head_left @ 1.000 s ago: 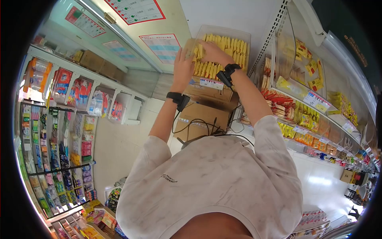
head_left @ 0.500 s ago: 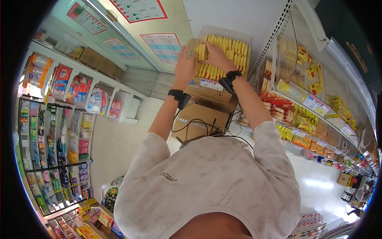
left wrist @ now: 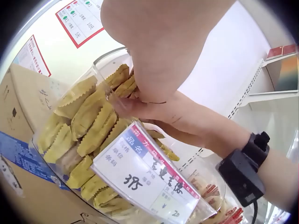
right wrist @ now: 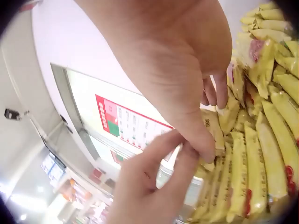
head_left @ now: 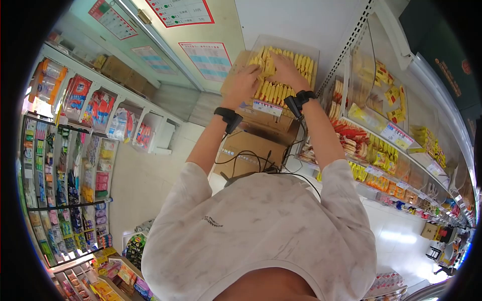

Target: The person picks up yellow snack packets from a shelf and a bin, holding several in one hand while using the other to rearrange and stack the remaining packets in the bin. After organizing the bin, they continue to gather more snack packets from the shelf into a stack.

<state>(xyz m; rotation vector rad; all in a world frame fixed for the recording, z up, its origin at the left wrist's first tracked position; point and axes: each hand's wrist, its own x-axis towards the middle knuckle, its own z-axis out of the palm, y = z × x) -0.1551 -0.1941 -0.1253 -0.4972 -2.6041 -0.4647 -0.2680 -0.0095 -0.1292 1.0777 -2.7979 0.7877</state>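
Observation:
A clear plastic bin (head_left: 317, 65) holds rows of yellow snack packets (head_left: 273, 92). My right hand (head_left: 287, 70) reaches in from the right. Its thumb and fingers pinch a yellow packet (right wrist: 214, 127) above the upright rows. My left hand (head_left: 242, 85) is over the bin's left side. In the right wrist view, the left thumb and index finger (right wrist: 161, 149) bend toward each other beside the right thumb; I cannot tell what lies between their tips. A price label (left wrist: 147, 179) is on the bin's front.
A cardboard box (head_left: 233, 75) stands left of the bin, and another with black cables (head_left: 253, 156) sits below. Snack shelves (head_left: 396, 135) run along the right. Bagged goods (head_left: 103, 114) hang at the left, near a glass door (head_left: 113, 47).
Both hands have shifted right over the bin, the right hand toward its middle. The packet under my right fingers has moved right with them. The view has turned slightly.

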